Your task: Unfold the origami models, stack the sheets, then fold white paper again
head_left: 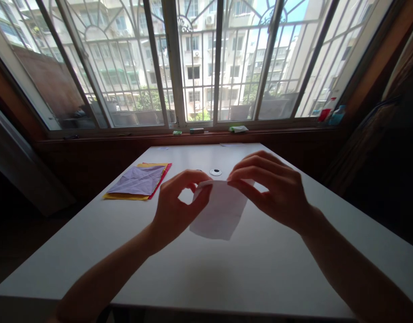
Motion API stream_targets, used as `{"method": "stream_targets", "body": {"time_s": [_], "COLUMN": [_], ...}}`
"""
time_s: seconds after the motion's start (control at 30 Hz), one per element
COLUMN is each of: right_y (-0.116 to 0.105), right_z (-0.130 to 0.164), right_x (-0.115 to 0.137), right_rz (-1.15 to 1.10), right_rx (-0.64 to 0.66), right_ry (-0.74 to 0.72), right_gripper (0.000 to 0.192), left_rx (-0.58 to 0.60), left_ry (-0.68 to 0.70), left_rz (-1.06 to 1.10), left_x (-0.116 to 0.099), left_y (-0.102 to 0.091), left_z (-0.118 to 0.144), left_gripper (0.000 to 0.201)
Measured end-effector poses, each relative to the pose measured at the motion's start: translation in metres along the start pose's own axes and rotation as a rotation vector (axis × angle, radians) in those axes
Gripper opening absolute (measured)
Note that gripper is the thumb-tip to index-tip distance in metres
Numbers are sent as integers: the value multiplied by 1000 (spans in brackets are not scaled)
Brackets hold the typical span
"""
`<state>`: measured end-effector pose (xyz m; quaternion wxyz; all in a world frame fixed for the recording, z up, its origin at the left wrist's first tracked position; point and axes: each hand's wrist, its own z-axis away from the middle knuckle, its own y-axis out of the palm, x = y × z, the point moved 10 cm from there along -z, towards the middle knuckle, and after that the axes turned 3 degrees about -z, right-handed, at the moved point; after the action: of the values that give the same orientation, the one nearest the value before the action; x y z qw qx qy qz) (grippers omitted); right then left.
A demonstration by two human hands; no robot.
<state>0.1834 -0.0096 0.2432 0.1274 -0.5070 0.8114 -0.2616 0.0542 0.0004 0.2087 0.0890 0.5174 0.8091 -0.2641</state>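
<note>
Forearms reach in from the near side, wrists bent inward; the left hand [177,208] and right hand [273,190] pinch a paper [221,213] by its top edge, held above the middle of the table [159,278]. Just beyond lies a round eye [215,172]; left, a stack [137,180] of coloured sheets; far, a barred window [179,72]

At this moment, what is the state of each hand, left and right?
Left hand: closed, holding the pale paper by its upper edge.
Right hand: closed, holding the same paper farther along that edge.
</note>
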Motion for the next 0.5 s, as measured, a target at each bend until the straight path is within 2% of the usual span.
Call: {"method": "stream_targets", "body": {"time_s": [0.07,0.13,0.3,0.5], "right_y": [10,21,37,27], "right_z": [0,2,8,14], "right_x": [-4,-12,-42,-67], "right_rz": [-73,-114,-143,-73], "right_rx": [68,110,182,186], "right_ry": [40,110,336,383], "right_gripper": [14,14,12,13], "left_rx": [135,175,120,19], "left_ry": [-115,-171,-218,-290], "left_rz": [28,27,-27,-82], "left_x": [11,19,36,54], "left_y": [18,25,18,0], "left_z": [-1,-1,-2,-3], "left_gripper": [10,14,21,22]}}
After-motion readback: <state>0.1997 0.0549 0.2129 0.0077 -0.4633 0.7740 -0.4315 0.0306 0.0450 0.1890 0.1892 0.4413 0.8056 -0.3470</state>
